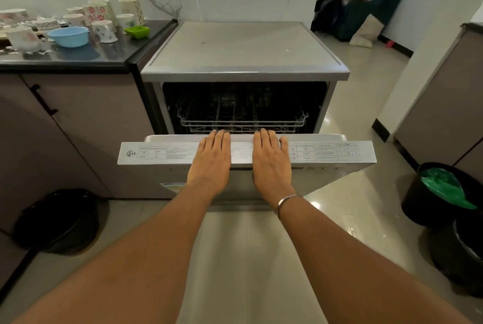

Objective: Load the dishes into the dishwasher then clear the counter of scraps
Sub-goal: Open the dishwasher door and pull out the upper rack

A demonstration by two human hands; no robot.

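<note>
Both hands lay flat and spread on the dishwasher door, left hand beside right hand. The cups and bowl sat on the surface left of the dishwasher. The door could drop fast if let go.

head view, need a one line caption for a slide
Both hands, left hand and right hand, flat on the partly open dishwasher door, rack empty, cups waiting on the counter.
</note>
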